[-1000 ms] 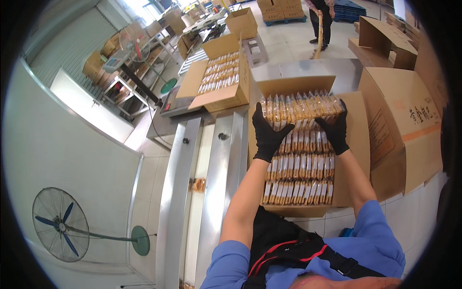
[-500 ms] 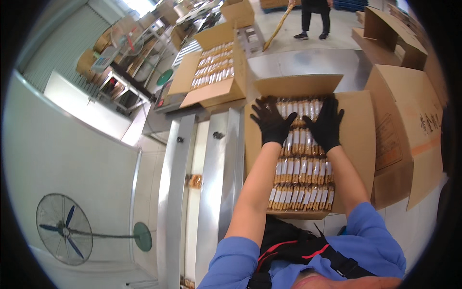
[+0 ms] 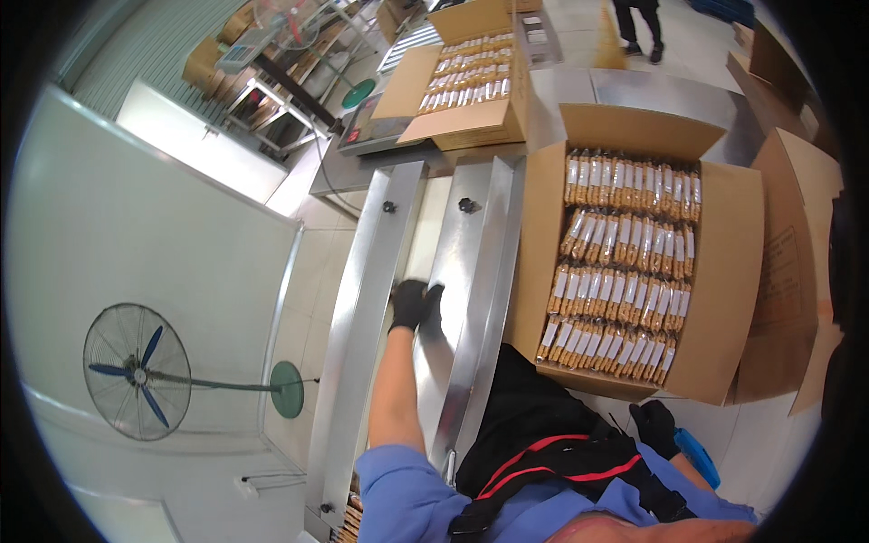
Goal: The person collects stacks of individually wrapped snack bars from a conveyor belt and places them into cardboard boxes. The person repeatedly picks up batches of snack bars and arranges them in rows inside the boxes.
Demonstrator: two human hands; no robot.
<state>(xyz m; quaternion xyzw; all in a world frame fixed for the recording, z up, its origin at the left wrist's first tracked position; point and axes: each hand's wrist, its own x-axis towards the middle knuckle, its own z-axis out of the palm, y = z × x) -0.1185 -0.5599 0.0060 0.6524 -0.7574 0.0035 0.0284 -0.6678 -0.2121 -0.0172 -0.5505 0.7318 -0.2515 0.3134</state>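
My left hand (image 3: 412, 305), in a black glove, reaches down into the pale channel of the metal-sided conveyor (image 3: 471, 244). Its thumb stands out over the right metal side; the fingertips are hidden, so any grip is out of sight. Low on the right, my right hand (image 3: 654, 427), also gloved in black, hangs beside the open cardboard box (image 3: 733, 290), fingers apart and holding nothing visible. Inside that box, packets (image 3: 620, 294) of brown snack sticks with white labels stand in several rows. A few more packets (image 3: 348, 520) show at the near end of the conveyor.
Another open box (image 3: 480, 122) of packets stands beyond the conveyor, near a scale (image 3: 376, 127). More cardboard boxes (image 3: 792, 262) flank the right side. A blue object (image 3: 697, 457) sits by my right wrist. A standing fan (image 3: 138, 369) is at left; a person (image 3: 639, 27) stands far off.
Both hands have left the top of the packets in the box. The left has moved left to the conveyor channel; the right has dropped toward my side. The view has shifted left.
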